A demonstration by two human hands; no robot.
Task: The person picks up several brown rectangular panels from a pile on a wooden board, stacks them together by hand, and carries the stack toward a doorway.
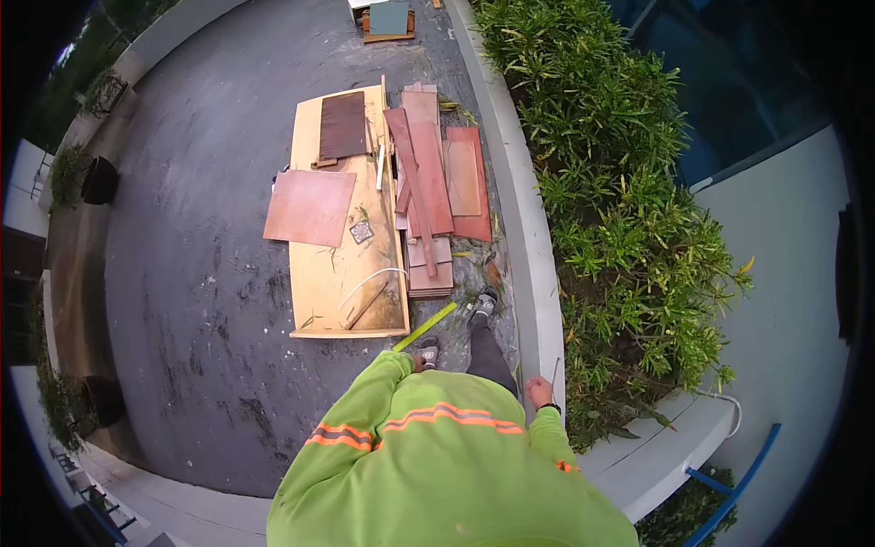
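Observation:
My left hand (419,362) is small and dark past the green sleeve, its fingers mostly hidden. Beside it a flat yellow-green strip (426,326) slants up to the right from the sleeve's end; whether the hand grips it cannot be made out. At my right side, my right hand (540,390), with a black band at the wrist, has its fingers curled closed. A thin dark line (555,369) stands out just above those fingers, too fine to name. Ahead lies a pale wooden panel (314,301) with a raised edge, nearest to the left hand.
A pink board (311,207) and a dark brown board (343,126) lie on the panel. Reddish planks (430,173) are stacked along its right side. A low concrete kerb (533,210) borders leafy shrubs (629,201). Potted plants (98,180) line the left wall.

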